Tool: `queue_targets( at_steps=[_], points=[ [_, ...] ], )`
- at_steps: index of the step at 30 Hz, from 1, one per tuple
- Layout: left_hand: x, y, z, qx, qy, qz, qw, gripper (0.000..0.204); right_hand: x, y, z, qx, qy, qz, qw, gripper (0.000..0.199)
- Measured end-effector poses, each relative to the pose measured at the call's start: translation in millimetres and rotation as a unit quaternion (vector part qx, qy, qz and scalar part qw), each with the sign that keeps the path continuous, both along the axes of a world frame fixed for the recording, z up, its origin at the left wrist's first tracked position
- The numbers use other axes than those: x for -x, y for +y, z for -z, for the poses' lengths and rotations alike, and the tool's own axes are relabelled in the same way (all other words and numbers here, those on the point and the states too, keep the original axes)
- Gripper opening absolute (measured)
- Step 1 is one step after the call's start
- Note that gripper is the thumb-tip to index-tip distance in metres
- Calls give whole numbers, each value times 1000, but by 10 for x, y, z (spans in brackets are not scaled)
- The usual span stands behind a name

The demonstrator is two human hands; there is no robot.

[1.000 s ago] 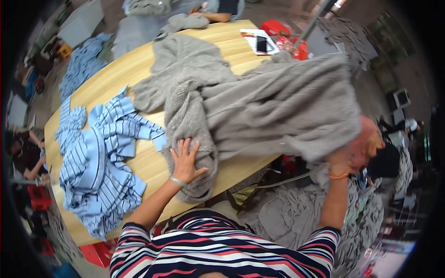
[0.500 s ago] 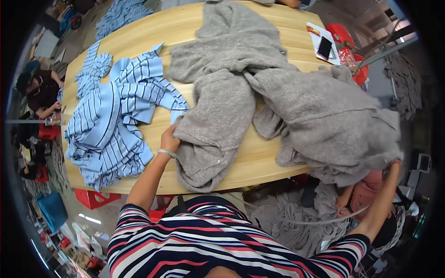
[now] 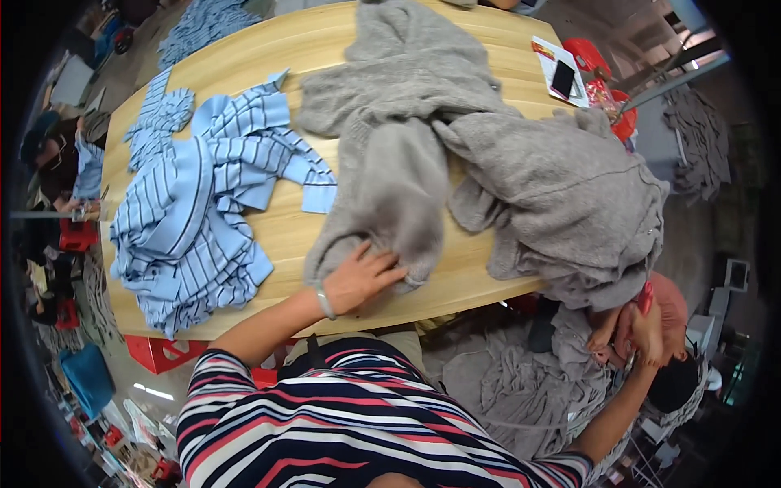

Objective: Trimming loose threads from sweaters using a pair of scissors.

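Note:
A large grey knit garment (image 3: 455, 163) lies spread over the wooden table (image 3: 268, 236), one part hanging over the right edge. My left hand (image 3: 362, 276) lies flat with fingers apart on the garment's near hem by the front edge. My right hand (image 3: 630, 325) is below the table's right edge, fingers closed on the hanging grey fabric. A bracelet sits on my left wrist.
A blue striped garment (image 3: 191, 220) lies crumpled on the table's left half. A phone (image 3: 563, 79) rests on papers at the far right corner, beside a red object (image 3: 594, 61). A heap of grey clothing (image 3: 521, 382) lies below the table. A person (image 3: 61, 159) sits at the left.
The grey garment has settled flatter on the table. My left hand slid right along its hem. My right hand stays low at the right edge, holding the fabric.

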State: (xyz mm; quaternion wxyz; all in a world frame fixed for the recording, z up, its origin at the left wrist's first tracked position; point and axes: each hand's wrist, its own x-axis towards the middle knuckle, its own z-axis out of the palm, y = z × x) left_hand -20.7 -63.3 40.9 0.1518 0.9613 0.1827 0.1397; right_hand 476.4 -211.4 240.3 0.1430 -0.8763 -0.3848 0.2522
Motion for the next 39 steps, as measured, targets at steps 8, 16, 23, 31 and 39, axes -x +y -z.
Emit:
queue_targets(
  at_steps=[8, 16, 23, 31, 39],
  points=[
    [46, 41, 122, 154, -143, -160, 964, 41, 932, -611, 340, -60, -135, -111, 983, 50],
    [-266, 99, 520, 105, -53, -27, 993, 42, 1951, -63, 856, -58, 14, -183, 981, 53],
    [1093, -374, -291, 155, 46, 53, 985, 31, 2271, -28, 1107, -29, 56, -209, 976, 50],
    [623, -160, 607, 82, -124, -49, 988, 41, 2487, 149, 1152, 3, 72, -247, 966, 53],
    [-8, -85, 868, 92, -28, -106, 990, 57, 2711, 48, 1067, 82, 39, -309, 947, 50]
  ],
)
